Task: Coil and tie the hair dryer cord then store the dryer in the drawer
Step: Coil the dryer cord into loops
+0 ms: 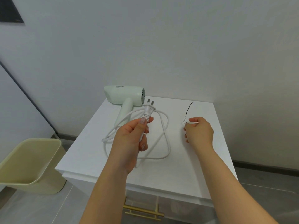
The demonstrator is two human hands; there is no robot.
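Cord (168,135) loops lie on the white table (186,172). Your left hand (129,138) grips it just below the plug (148,109); your right hand (199,131) pinches a black tie (187,110). Mint hair dryer (123,94) sits at the far-left corner, and a beige bin (32,159) stands beside the table.

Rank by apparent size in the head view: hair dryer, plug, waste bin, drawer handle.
1. waste bin
2. hair dryer
3. drawer handle: thin, but longer than the plug; it is nearer the camera, so this rank is less sure
4. plug
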